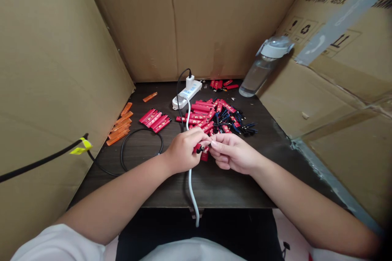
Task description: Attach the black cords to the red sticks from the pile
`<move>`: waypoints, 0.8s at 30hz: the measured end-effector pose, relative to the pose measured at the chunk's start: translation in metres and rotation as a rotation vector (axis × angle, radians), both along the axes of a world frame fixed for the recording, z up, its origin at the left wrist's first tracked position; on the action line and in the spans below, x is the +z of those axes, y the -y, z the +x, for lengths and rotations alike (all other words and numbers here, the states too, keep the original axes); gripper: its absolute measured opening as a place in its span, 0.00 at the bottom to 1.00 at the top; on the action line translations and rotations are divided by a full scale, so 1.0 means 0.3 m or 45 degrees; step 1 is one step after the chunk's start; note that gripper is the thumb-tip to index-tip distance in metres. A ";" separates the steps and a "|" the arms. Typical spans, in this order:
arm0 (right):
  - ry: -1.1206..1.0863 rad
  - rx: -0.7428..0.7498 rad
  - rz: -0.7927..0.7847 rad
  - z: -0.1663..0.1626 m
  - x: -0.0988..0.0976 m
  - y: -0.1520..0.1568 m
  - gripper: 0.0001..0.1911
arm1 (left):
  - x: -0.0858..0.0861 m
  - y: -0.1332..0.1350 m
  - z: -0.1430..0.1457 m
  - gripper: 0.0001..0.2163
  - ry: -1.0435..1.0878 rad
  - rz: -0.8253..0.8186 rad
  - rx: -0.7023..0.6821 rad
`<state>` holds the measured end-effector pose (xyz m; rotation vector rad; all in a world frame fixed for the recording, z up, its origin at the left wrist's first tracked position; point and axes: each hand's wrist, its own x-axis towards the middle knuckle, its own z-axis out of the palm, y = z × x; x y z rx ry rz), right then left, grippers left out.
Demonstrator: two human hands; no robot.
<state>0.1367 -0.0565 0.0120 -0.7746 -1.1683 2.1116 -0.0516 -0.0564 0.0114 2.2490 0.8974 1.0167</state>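
My left hand (pixel 183 150) is closed around a small red device (pixel 204 155), with the white cable (pixel 190 179) running down under the hand. My right hand (pixel 231 153) meets it from the right, fingertips pinched on a small dark piece at the device's end. Both hands hover over the dark table (pixel 232 191), just in front of a pile of red devices with black-and-blue cords (pixel 217 116).
A row of red devices (pixel 155 120) lies left of the pile, orange strips (pixel 120 126) further left. A white power strip (pixel 186 94) with a plugged charger sits at the back, a clear water bottle (pixel 263 69) at back right. Cardboard walls surround the table. A black cable (pixel 141 147) loops at the left.
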 end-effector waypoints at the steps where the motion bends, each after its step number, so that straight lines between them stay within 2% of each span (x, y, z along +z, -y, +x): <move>1: -0.002 -0.035 0.022 -0.002 -0.002 0.002 0.13 | 0.003 0.000 0.004 0.06 0.041 -0.024 0.005; 5: -0.027 -0.116 0.029 -0.007 -0.008 0.004 0.14 | 0.021 0.002 0.015 0.07 0.183 -0.233 0.084; 9: -0.052 -0.145 -0.012 -0.014 -0.012 0.005 0.15 | 0.033 0.004 0.025 0.09 0.282 -0.593 0.150; 13: -0.049 -0.234 0.052 -0.028 -0.024 0.007 0.17 | 0.032 0.006 0.036 0.12 0.524 -0.979 0.134; 17: 0.029 -0.339 0.228 -0.034 -0.047 0.008 0.16 | 0.035 0.010 0.042 0.14 0.771 -1.323 0.012; 24: 0.292 -0.501 0.688 -0.031 -0.063 0.013 0.14 | 0.036 0.013 0.042 0.13 0.958 -1.578 -0.032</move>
